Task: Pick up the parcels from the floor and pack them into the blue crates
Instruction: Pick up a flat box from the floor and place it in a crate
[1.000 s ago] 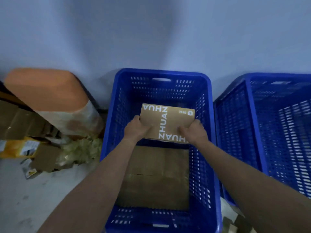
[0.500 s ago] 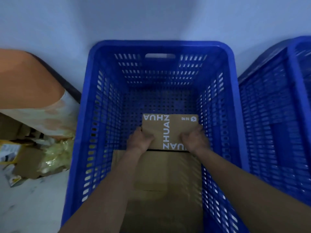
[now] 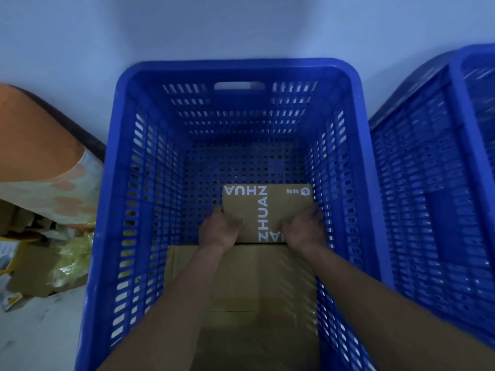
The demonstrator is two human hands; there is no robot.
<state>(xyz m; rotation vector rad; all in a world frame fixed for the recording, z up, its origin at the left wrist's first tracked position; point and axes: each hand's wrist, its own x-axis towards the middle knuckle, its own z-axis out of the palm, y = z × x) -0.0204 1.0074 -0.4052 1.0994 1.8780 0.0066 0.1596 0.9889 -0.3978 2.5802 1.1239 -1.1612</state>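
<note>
Left hand (image 3: pixel 219 232) & right hand (image 3: pixel 304 231) grip the near corners of a brown parcel (image 3: pixel 267 207), held low inside the middle blue crate (image 3: pixel 150 183), just far of a flat box (image 3: pixel 241 279) on its bottom. Step: placing. Can't tell if it's touching down. Next, prob. set it flat vs. that box, then release. 2nd crate (image 3: pixel 428 196) stands to the right.

I'm looking at what seems a parcel storeroom: a blue crate (image 3: pixel 235 66) and a second crate (image 3: pixel 428 183) are standing against a bare wall (image 3: pixel 241 25), and packaging scraps (image 3: pixel 72 261) are littering the grey floor (image 3: pixel 40 336).
</note>
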